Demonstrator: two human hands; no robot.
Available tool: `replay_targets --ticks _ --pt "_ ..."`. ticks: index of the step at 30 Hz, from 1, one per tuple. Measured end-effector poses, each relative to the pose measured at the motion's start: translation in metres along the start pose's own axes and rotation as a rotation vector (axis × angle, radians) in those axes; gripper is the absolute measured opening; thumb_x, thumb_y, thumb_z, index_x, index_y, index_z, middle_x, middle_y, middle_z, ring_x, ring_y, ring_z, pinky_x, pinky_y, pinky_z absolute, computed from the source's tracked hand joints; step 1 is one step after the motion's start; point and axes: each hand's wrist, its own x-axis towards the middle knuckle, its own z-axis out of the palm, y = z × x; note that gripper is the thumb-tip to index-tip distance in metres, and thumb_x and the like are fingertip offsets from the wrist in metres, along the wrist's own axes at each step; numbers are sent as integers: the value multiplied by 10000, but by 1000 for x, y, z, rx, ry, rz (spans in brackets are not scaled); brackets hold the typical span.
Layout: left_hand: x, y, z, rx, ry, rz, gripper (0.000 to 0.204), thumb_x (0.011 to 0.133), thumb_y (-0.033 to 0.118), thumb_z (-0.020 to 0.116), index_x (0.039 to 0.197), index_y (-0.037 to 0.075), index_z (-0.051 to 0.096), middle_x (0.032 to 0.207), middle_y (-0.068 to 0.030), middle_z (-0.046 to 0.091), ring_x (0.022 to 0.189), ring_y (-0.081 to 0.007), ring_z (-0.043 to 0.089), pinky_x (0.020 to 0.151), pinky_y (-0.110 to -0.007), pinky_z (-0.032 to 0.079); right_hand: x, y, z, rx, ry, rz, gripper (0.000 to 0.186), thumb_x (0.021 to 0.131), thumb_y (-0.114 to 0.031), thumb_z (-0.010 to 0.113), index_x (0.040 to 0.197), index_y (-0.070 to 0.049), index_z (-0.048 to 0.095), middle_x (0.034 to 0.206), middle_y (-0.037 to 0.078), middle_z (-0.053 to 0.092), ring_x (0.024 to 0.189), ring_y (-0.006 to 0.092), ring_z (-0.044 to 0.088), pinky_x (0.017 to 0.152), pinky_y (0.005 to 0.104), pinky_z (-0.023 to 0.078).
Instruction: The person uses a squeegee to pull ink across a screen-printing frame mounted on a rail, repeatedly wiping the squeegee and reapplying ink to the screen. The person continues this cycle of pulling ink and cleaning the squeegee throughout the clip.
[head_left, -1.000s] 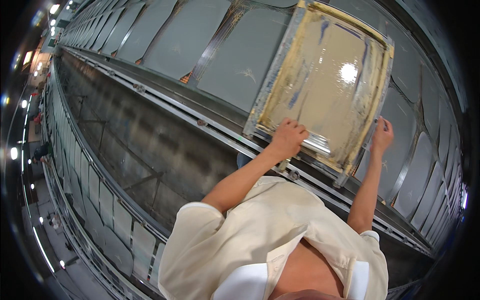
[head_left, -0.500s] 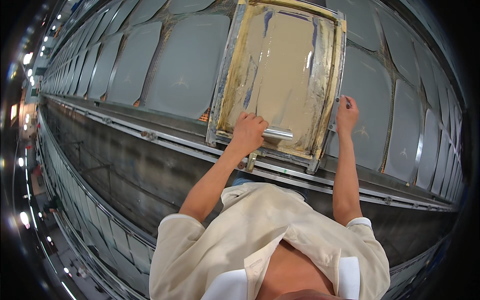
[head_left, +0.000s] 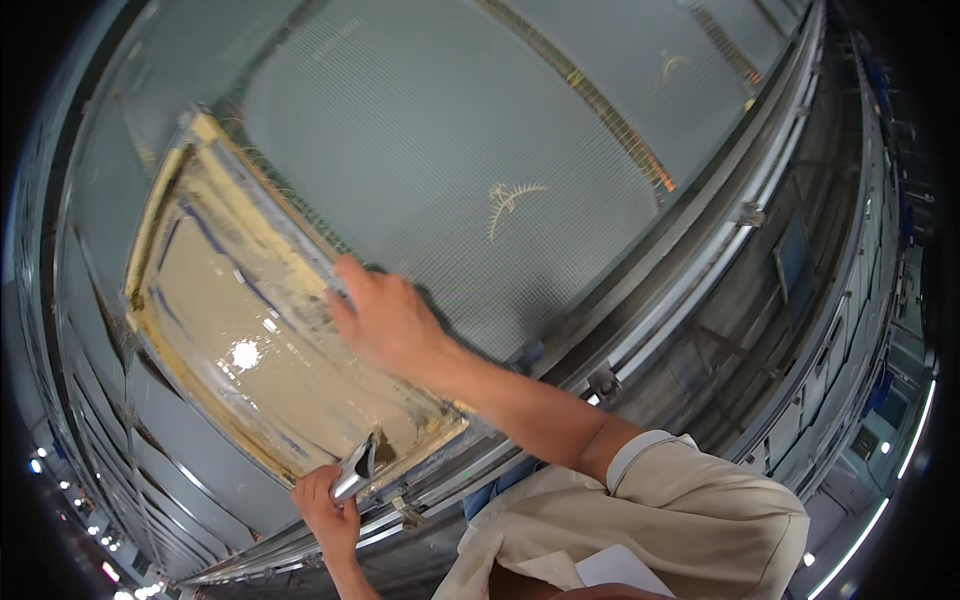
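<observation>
Long worktable [head_left: 655, 235]: runs alongside the person, bearing rows of grey panels. Large grey panel [head_left: 420, 130]: flat, rounded outline, upper middle of the view, with a patterned strip along its right side. Shirt [head_left: 640, 510]: cream, white-banded sleeve, lower right. Shallow rectangular frame [head_left: 262, 235]: yellowed rim, dark blue smears inside, lying tilted in view on the table at left, just beside the large panel. Tan paste [head_left: 260, 320]: wet, spread over the frame's inner face, with one bright glare spot. Metal rail [head_left: 680, 290]: along the table's near edge, fitted with small dark fixtures. Right hand [head_left: 390, 315]: slightly blurred, at the frame's right-hand rim, thumb and fingers bent toward it; whether they are closed on the rim cannot be told. Left hand [head_left: 325, 500]: at the frame's near corner, fingers wrapped around one end of a bar. Metal bar [head_left: 355, 472]: silver, short, over the near end of the frame; contact with the paste cannot be told. Pale print [head_left: 510, 203]: feathery, curved, on the large panel. Clamp [head_left: 407, 512]: small, brass-coloured, by the frame's near edge.
</observation>
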Motion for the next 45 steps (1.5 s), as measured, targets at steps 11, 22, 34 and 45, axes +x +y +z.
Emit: replay_targets --ticks 11,22,34,45 --pt "15 4 -8 30 -137 -91 360 662 81 603 1018 37 629 1049 -139 649 1000 -368 553 932 -468 387 8 -6 -1 112 -122 -1 360 961 -210 636 1207 12 496 690 183 598 557 353 653 482 434 534" --pt "3 6 -5 92 -128 -98 365 669 92 616 1031 42 628 1054 -138 630 1018 -361 551 938 -470 379 2 -5 -3 98 -97 -22 347 948 -195 644 1184 22 511 712 202 610 566 367 658 482 417 543" --pt "30 -9 -43 273 58 326 554 561 -35 687 1083 138 750 1122 -23 728 1067 -288 610 948 -434 399 7 7 13 -178 124 -40 415 909 -447 680 1157 -116 651 611 146 638 603 346 659 609 459 509" --pt "119 3 5 155 -41 923 321 751 66 731 1028 228 741 1135 110 685 1229 -200 538 1027 -450 336 24 21 17 -402 229 -188 400 908 -462 685 1070 -99 719 632 109 588 599 223 556 603 386 453"
